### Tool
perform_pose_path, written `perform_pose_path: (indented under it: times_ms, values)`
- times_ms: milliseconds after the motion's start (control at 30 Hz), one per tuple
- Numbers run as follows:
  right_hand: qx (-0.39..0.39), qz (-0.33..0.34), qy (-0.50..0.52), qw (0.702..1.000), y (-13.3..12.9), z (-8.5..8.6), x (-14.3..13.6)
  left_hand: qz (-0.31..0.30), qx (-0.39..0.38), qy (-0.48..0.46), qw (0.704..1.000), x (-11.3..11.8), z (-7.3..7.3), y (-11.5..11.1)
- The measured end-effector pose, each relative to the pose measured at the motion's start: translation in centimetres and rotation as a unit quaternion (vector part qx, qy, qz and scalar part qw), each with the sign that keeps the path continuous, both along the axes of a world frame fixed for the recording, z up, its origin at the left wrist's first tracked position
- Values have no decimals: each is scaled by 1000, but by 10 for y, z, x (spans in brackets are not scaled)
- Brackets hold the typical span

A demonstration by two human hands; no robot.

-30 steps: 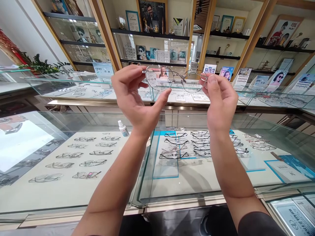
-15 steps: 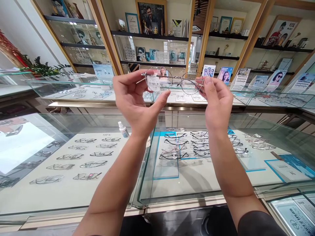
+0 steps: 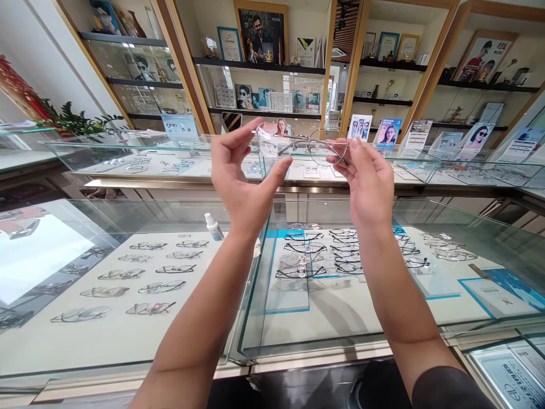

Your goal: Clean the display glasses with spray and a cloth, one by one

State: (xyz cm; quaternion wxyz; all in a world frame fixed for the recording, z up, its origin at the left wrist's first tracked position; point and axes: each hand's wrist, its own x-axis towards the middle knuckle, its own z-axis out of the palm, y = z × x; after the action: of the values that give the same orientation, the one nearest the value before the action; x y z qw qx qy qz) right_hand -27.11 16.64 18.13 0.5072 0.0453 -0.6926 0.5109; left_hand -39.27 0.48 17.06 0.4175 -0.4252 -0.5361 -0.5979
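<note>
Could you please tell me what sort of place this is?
Probably an eyewear shop: rows of glasses lie in a glass display case, a poster on the far counter shows sunglasses, and the person's right hand holds another pair.

Round eyeglasses [image 3: 302, 140] are showing thin, shiny metal rims, their clear smooth lenses catching glare. Front glass showcase [image 3: 255, 343] is looking slick and glossy, greenish along its edges; its white liner [image 3: 200, 324] is reading matt. Spray bottle [image 3: 213, 226] is appearing as smooth white plastic. Rear counter's trim [image 3: 319, 189] is gleaming like brushed brass-toned metal. Cabinet uprights [image 3: 187, 74] are displaying satin, light wood. Promo card [image 3: 389, 132] is looking like printed paper. Black sleeve [image 3: 451, 389] is presenting matt cloth; dark floor [image 3: 310, 386] is reflecting, polished.
</note>
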Motion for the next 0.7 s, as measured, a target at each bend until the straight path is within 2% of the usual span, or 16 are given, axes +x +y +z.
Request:
perform_pose_path:
  times_ms: [167, 367, 533, 633, 700]
  values:
    - [-51, 82, -26, 995, -6, 0, 3, -15, 4, -2, 1000, 2, -3, 1]
    - [-30, 88, -34, 995, -6, -2, 2, -34, -1, -5, 999, -4, -7, 4]
    - [-63, 127, -44, 989, -1, -2, -1, -19, -5, -4, 1000, -10, -10, 3]
    - [-67, 142, -68, 985, 6, 0, 0, -21, -9, 15, 1000, -10, -8, 0]
    - [-48, 124, -69, 989, 13, 2, 3, -30, -36, 30, 998, -7, -4, -4]
